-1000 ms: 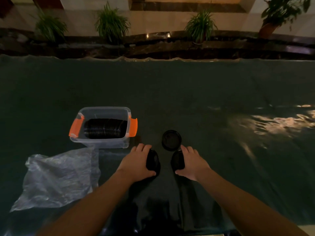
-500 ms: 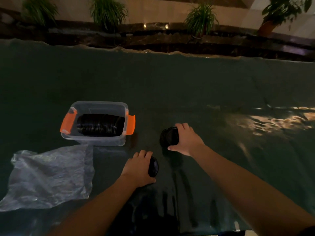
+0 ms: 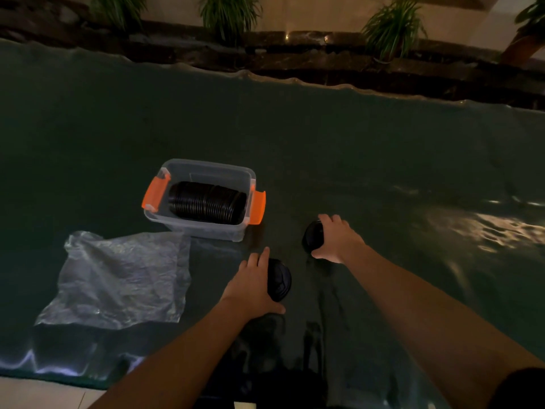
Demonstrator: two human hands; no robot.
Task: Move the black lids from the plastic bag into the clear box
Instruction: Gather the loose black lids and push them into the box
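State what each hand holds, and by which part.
Left hand grips black lids by their rims; right hand grips more lids, also by the rims.

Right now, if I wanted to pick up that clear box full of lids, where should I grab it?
Probably by the orange latch handles on the two short ends of the clear box, one hand per side: they stick out past the walls, and the row of black lids fills the inside.

Dim, grainy view: warm glare ripples on the table cover (image 3: 486, 231) at right, edges bend, near shadows swallow detail.
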